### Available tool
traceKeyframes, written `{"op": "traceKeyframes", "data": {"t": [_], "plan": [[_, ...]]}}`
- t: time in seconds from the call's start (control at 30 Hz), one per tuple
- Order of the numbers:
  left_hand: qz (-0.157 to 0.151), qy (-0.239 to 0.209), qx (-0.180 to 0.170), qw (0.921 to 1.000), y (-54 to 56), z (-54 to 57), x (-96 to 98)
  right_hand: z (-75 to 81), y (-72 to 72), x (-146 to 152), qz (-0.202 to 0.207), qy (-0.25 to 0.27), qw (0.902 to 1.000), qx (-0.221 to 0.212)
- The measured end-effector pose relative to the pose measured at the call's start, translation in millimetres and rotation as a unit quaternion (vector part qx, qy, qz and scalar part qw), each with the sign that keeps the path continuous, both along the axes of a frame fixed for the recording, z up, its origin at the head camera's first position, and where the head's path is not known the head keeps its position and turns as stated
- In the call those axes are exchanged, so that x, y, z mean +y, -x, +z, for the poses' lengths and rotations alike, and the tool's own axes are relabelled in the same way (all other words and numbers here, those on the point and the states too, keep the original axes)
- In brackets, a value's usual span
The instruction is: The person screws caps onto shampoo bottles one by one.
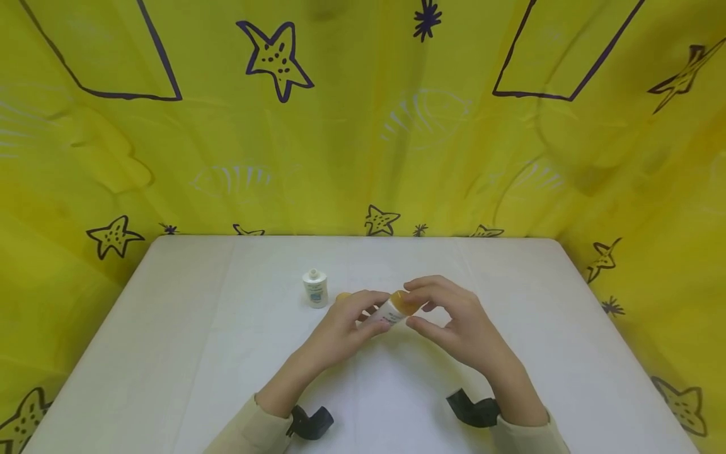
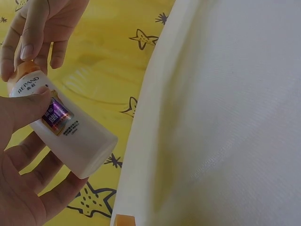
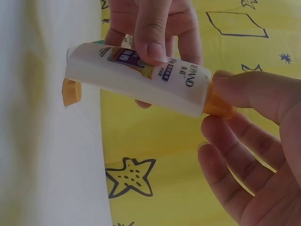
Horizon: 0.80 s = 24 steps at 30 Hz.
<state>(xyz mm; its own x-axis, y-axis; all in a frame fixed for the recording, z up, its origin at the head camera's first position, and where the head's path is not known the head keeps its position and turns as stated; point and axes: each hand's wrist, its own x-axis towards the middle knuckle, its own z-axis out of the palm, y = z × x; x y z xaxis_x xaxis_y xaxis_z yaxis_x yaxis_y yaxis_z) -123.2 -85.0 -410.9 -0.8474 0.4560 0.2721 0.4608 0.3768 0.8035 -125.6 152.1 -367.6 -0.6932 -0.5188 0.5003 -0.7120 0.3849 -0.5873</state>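
A white lotion bottle with a purple label and "REPAND" lettering (image 3: 136,77) is tilted above the table. My left hand (image 1: 347,325) holds it round its body, thumb across the label side. On the bottle's neck sits an orange cap (image 1: 404,304). Thumb and fingers of my right hand (image 1: 462,321) pinch this cap, as the right wrist view shows. In the left wrist view, the bottle's base (image 2: 96,157) points away from the right hand.
A second white bottle (image 1: 315,290), uncapped, stands upright on the white table (image 1: 255,353), left of the hands. A loose orange cap (image 3: 71,92) lies behind the left hand. A yellow patterned curtain (image 1: 340,139) borders the table's far edge and sides.
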Motion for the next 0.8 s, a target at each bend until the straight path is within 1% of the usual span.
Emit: {"op": "traceKeyframes", "data": {"t": [0.17, 0.4, 0.67, 0.8], "plan": [[0.000, 0.002, 0.001, 1.0000, 0.7, -2.7, -1.4, -0.8, -0.5, -0.4, 0.004, -0.008, 1.0000, -0.002], [-0.009, -0.003, 0.006, 0.9999, 1.5, -1.8, 0.0, -1.2, 0.4, -0.1, -0.002, -0.014, 0.9998, 0.013], [-0.012, 0.001, -0.020, 0.9997, -0.8, -2.4, 0.7, -1.6, 0.9, 0.6, -0.007, -0.021, 0.9997, 0.008], [-0.013, 0.002, -0.024, 0.9996, -1.2, -2.8, 0.7, -2.7, 1.0, 0.6, -0.015, -0.026, 0.9995, 0.010]]}}
